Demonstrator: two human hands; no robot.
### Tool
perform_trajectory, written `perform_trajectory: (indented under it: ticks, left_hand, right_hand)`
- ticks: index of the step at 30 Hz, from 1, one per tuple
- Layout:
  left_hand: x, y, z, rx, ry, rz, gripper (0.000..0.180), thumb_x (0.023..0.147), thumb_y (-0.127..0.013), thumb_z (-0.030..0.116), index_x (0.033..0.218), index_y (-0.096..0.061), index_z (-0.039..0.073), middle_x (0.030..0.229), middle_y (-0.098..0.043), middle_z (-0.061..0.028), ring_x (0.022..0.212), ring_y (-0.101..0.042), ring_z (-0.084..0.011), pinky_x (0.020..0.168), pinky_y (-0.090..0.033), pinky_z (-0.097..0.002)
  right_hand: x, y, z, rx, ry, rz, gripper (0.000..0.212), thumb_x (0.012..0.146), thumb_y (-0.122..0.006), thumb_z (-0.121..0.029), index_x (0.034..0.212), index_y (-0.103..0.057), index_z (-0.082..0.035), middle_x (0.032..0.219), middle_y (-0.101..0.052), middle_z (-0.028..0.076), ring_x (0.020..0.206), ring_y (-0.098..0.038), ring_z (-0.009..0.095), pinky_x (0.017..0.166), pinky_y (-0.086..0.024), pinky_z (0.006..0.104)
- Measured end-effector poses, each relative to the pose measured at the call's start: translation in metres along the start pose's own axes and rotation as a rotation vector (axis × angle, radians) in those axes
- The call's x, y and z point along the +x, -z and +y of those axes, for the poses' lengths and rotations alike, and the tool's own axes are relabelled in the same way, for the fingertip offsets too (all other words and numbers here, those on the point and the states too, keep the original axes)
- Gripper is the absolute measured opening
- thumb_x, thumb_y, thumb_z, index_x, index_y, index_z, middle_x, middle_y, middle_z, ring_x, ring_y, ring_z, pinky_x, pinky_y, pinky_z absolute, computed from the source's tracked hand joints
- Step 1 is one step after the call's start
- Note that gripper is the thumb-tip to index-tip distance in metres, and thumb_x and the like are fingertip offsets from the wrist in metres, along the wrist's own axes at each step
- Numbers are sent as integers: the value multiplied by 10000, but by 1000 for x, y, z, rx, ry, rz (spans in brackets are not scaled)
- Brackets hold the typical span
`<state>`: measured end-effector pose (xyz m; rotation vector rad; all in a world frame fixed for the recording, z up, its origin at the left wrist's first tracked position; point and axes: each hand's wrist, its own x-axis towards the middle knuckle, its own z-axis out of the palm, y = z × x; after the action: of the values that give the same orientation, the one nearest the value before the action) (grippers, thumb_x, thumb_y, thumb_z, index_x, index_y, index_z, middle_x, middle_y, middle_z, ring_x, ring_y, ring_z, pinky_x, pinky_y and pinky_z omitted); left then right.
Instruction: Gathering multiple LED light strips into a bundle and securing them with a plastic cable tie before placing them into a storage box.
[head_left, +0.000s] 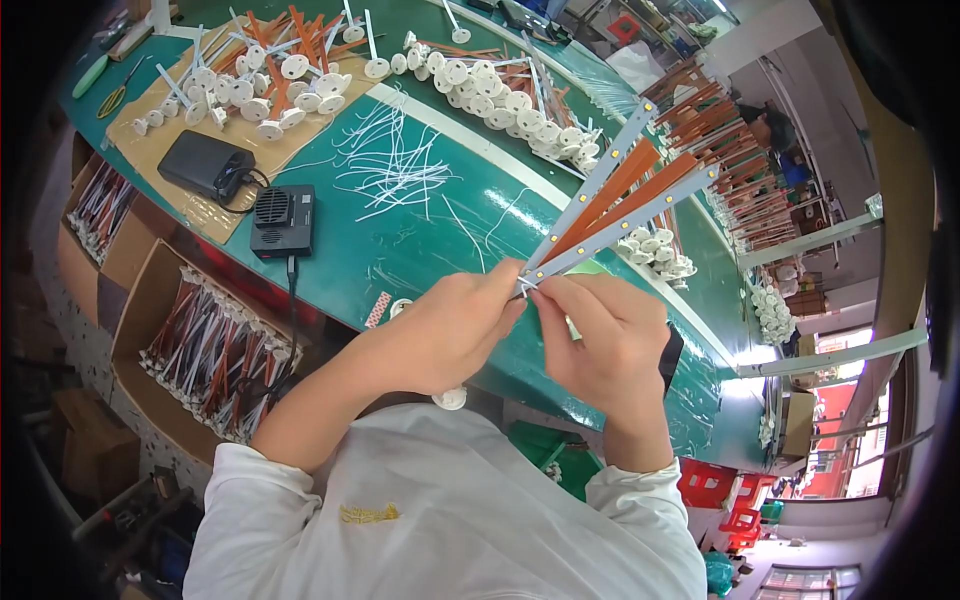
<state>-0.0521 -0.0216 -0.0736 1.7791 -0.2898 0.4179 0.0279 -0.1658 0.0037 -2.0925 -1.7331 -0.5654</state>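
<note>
Between my hands is a fanned bundle of strips: two white LED strips (630, 218) dotted with small yellow chips, and orange-brown strips (620, 202) between them. My left hand (455, 330) is closed round the bundle's lower end. A short white tie (525, 287) crosses the strips at the fingertips, and my right hand (605, 335) pinches there, thumb against forefinger. White round caps (451, 398) show beside and below my left hand; whether they belong to the held strips is hidden.
Loose white ties (395, 165) lie on the green table (470, 235). Beyond are piles of strips with white round caps (240, 90), a black power bank (205, 165) and a cabled black device (282, 220). A cardboard box (135, 330) of strips stands at left.
</note>
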Motion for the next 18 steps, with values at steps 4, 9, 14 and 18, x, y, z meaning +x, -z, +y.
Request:
perform_trajectory:
  ticks: [4,9,14,18]
  left_hand:
    - [3,0,4,131,96,-29,211,906,-488,13,1089,-406,-51,791,-596,-263,735,-591,-456,605,-459,-492]
    - [0,-10,0,215,40,82,253,876,-503,-4,1108,-416,-53,818,-607,-274,751,-594,-462,622,-472,-498]
    - [2,-14,6,359,-77,203,340,783,-544,-41,1114,-468,-61,865,-629,-238,761,-625,-412,617,-502,-456]
    - [2,-18,5,400,-81,151,370,748,-551,-45,1113,-488,-59,861,-633,-207,748,-638,-375,609,-506,-434]
  right_hand:
    - [-9,-11,-2,-171,16,-74,195,706,-710,30,879,-626,-2,736,-634,97,600,-621,228,500,-476,303]
    - [-13,-12,-1,-238,20,-171,168,747,-686,14,897,-609,22,735,-624,107,591,-611,230,482,-470,310]
    - [-20,-22,10,-110,78,64,95,820,-651,-4,888,-600,39,605,-577,67,448,-543,186,420,-429,294]
    - [-36,-34,-10,790,-621,249,131,929,-552,-69,851,-593,28,533,-542,57,353,-426,115,348,-336,242]
